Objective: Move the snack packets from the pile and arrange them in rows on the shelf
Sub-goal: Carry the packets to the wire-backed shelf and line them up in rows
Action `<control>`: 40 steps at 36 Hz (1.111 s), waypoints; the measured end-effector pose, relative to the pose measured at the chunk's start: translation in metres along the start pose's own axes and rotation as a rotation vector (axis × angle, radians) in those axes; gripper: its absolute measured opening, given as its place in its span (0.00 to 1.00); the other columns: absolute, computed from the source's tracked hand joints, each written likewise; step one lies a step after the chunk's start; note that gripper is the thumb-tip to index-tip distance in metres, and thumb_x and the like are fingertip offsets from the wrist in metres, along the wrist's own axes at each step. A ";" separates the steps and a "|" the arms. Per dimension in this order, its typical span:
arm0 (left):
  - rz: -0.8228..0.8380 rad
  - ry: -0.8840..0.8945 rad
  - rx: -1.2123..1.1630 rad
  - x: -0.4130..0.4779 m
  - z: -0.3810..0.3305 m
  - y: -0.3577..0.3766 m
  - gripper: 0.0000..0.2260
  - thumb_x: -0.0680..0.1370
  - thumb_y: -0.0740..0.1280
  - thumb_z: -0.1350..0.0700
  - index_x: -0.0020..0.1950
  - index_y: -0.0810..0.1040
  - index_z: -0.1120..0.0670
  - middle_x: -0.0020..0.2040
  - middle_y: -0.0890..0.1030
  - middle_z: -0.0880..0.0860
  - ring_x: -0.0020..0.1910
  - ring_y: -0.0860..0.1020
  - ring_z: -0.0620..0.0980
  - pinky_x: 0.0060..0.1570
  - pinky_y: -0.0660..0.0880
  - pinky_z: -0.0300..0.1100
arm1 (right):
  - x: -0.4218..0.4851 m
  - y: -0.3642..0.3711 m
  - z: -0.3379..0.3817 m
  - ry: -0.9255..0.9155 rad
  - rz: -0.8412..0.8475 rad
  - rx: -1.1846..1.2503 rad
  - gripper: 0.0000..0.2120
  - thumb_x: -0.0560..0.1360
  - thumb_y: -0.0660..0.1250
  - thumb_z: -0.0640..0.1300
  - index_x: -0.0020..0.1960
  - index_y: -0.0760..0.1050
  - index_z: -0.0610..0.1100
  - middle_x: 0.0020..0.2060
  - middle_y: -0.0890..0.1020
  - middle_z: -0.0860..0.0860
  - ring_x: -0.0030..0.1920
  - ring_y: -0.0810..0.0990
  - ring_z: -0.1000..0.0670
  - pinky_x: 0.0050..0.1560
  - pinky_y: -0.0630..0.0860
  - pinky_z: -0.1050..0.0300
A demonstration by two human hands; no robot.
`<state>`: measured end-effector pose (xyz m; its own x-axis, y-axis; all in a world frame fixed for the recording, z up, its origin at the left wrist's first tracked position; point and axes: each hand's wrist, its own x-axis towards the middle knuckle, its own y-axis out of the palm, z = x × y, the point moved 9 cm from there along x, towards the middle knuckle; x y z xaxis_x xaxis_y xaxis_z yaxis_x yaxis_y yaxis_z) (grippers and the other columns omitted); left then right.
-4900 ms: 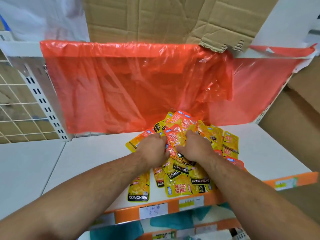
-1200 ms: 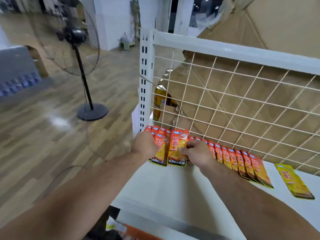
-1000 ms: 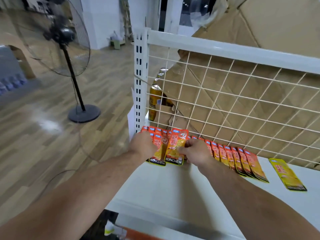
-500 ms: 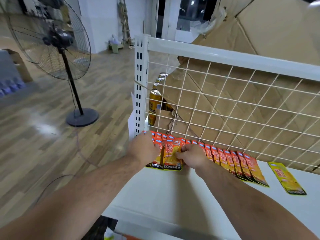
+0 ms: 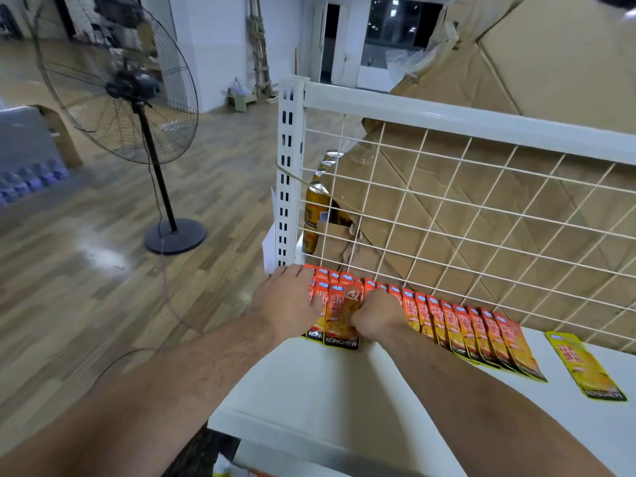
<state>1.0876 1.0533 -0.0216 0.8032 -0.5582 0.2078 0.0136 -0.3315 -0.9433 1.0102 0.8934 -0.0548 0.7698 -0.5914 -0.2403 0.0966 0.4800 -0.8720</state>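
On the shelf, frame centre: the white shelf (image 5: pixel 327 390) carries one row (image 5: pixel 481 332) of orange snack packets. They overlap like tiles and run from the left post along the foot of the wire grid (image 5: pixel 447 218) toward the right.
Left hand: the left hand (image 5: pixel 292 304) lies palm down on the row's left end. Its grip is flat, fingers laid over the packets and pressing them, curled round nothing that I can see.
Right hand: the right hand (image 5: pixel 378 316) has its grip curled, thumb and fingers pinching the right edge of the front packet (image 5: pixel 340 315).
Front packet: orange, with a "KONCHEW" band at its lower edge. It lies on top of the row's left end between the two hands and touches both.
Yellow packet: a lone yellow packet (image 5: pixel 585 366) lies flat at centre right, apart from the row's right end.
Done: by my reading the back row is nearly whole; its packets sit evenly and overlap the same way.
In hand: likely the seating of the front packet into the left end.
Left: the pile is out of view, so how many packets wait cannot be told. The task asks for rows and only one shows, so further rows and the yellow packet's place seem outstanding.
Behind: a bottle (image 5: pixel 315 208) and cardboard (image 5: pixel 550 63) stand behind the grid; a fan (image 5: pixel 117 87) stands on the floor, upper left.
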 end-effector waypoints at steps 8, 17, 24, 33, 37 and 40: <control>0.025 -0.018 0.028 -0.001 0.001 0.002 0.23 0.79 0.59 0.42 0.72 0.68 0.49 0.67 0.74 0.48 0.66 0.71 0.51 0.65 0.72 0.49 | -0.007 -0.002 0.005 0.010 -0.033 -0.118 0.18 0.74 0.66 0.42 0.63 0.73 0.41 0.60 0.80 0.43 0.59 0.80 0.41 0.55 0.78 0.52; 0.037 0.055 0.058 -0.007 -0.008 0.008 0.24 0.79 0.59 0.41 0.72 0.68 0.50 0.69 0.73 0.47 0.69 0.69 0.49 0.68 0.66 0.46 | -0.012 -0.001 0.009 -0.037 -0.069 -0.198 0.20 0.75 0.64 0.44 0.66 0.69 0.42 0.60 0.79 0.45 0.60 0.80 0.42 0.54 0.77 0.51; 0.110 0.161 0.094 0.001 -0.038 0.018 0.27 0.79 0.55 0.40 0.77 0.63 0.48 0.77 0.64 0.49 0.75 0.60 0.51 0.76 0.53 0.53 | -0.023 -0.019 0.007 -0.207 -0.173 -0.353 0.18 0.79 0.57 0.56 0.62 0.73 0.48 0.61 0.78 0.47 0.63 0.74 0.42 0.58 0.73 0.51; 0.281 0.321 0.031 0.001 -0.131 0.055 0.27 0.80 0.54 0.40 0.79 0.58 0.45 0.81 0.55 0.50 0.79 0.52 0.54 0.76 0.48 0.56 | -0.046 -0.052 -0.101 -0.075 -0.120 -0.438 0.39 0.75 0.63 0.64 0.80 0.50 0.57 0.80 0.52 0.51 0.79 0.49 0.41 0.77 0.52 0.41; 0.323 0.409 0.040 -0.010 -0.189 0.065 0.28 0.80 0.52 0.39 0.79 0.56 0.44 0.81 0.54 0.50 0.80 0.50 0.55 0.77 0.47 0.58 | -0.068 -0.076 -0.153 0.007 -0.149 -0.434 0.39 0.76 0.60 0.67 0.81 0.48 0.56 0.81 0.50 0.51 0.79 0.50 0.42 0.76 0.56 0.42; 0.330 0.471 0.037 -0.022 -0.236 0.066 0.28 0.80 0.52 0.39 0.79 0.56 0.44 0.81 0.54 0.50 0.80 0.51 0.54 0.77 0.47 0.57 | -0.088 -0.098 -0.191 0.061 -0.179 -0.420 0.37 0.77 0.59 0.64 0.81 0.50 0.55 0.80 0.52 0.51 0.79 0.52 0.42 0.75 0.57 0.43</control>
<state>0.9303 0.8637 -0.0275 0.4165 -0.9090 -0.0144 -0.1647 -0.0599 -0.9845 0.8119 0.7747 -0.0299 0.7242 -0.6845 -0.0838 -0.0490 0.0701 -0.9963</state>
